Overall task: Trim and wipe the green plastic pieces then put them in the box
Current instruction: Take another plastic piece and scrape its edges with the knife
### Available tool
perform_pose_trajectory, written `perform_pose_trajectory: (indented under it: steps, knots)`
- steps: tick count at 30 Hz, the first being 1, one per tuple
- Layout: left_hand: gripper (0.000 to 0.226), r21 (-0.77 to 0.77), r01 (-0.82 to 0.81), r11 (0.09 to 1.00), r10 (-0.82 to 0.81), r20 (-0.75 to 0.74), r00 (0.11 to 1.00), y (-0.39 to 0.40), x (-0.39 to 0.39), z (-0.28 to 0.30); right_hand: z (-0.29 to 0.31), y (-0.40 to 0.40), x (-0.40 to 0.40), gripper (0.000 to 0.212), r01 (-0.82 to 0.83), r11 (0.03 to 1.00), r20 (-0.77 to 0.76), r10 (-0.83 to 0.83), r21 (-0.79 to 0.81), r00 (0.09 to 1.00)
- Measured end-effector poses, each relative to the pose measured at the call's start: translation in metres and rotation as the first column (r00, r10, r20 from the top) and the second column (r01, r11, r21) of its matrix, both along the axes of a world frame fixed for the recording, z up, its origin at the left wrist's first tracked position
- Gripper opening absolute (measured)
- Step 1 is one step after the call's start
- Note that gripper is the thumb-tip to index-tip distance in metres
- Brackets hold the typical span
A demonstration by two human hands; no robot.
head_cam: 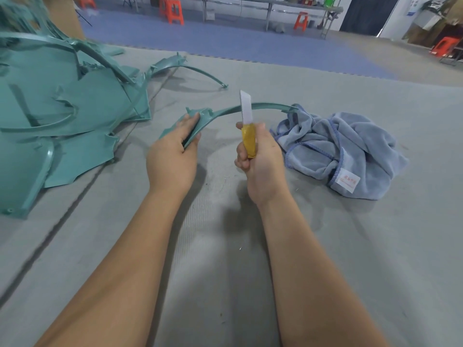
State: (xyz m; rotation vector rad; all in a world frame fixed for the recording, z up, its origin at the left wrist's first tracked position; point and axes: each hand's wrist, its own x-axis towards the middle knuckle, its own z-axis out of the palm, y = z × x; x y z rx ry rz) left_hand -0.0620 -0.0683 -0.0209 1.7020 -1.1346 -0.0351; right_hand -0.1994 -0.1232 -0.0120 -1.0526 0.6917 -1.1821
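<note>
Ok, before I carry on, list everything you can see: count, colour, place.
curved plastic strip: one, green, centre, wide end held, far tip at the cloth
pile of plastic pieces: several, green, left on the mat
loose curved piece: one, green, beyond the pile
knife: one, yellow handle, pale blade pointing up, crossing the strip
cloth: one, light blue, crumpled, right
mat: grey, under everything
stools: several, orange, background
left hand: grips the strip's wide end
right hand: grips the knife handle
</note>
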Motion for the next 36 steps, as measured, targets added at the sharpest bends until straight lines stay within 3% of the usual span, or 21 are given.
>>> perform_pose_trajectory:
  steps: [3,11,15,19,22,24,26,29,31,36]
  knots:
    - [0.041,0.013,0.008,1.000,-0.008,0.023,1.000,0.000,-0.001,-0.001,-0.003,-0.005,0.000,0.051,-0.063,0.998,0.025,0.063,0.013,0.998]
    - [0.032,-0.027,-0.011,1.000,0.011,-0.004,1.000,0.002,-0.003,0.002,-0.001,0.000,-0.002,0.023,-0.098,0.995,0.087,0.095,0.031,0.992]
    - [0.022,-0.137,-0.008,0.991,0.000,-0.063,0.998,0.004,-0.005,0.015,0.005,0.011,0.000,0.019,-0.170,0.974,-0.023,0.168,-0.148,0.985]
    - [0.023,-0.192,0.085,0.978,-0.126,-0.211,0.969,0.003,-0.012,0.033,0.016,0.019,0.004,0.018,-0.186,0.965,-0.087,0.173,-0.186,0.981]
    - [0.018,-0.172,0.143,0.975,-0.175,-0.188,0.966,0.004,-0.016,0.034,0.025,0.021,0.001,0.020,-0.165,0.956,-0.154,0.130,-0.241,0.979]
    - [0.029,-0.160,0.147,0.976,-0.172,-0.157,0.972,0.005,-0.018,0.033,0.029,0.022,-0.001,0.020,-0.164,0.944,-0.208,0.106,-0.287,0.972]
    - [0.038,-0.156,0.131,0.979,-0.156,-0.163,0.974,0.005,-0.018,0.032,0.030,0.024,0.001,0.023,-0.131,0.941,-0.254,0.050,-0.311,0.966]
    - [0.029,-0.156,0.141,0.978,-0.164,-0.145,0.976,0.004,-0.016,0.029,0.028,0.023,0.004,0.028,-0.035,0.940,-0.276,-0.064,-0.339,0.959]
    - [0.014,-0.148,0.154,0.977,-0.173,-0.130,0.976,0.005,-0.018,0.028,0.030,0.018,0.002,0.029,0.034,0.939,-0.238,-0.122,-0.343,0.964]
    - [0.026,-0.085,0.160,0.983,-0.162,-0.020,0.987,0.008,-0.028,0.022,0.034,0.001,-0.013,0.031,0.295,0.935,-0.112,-0.320,-0.197,0.941]
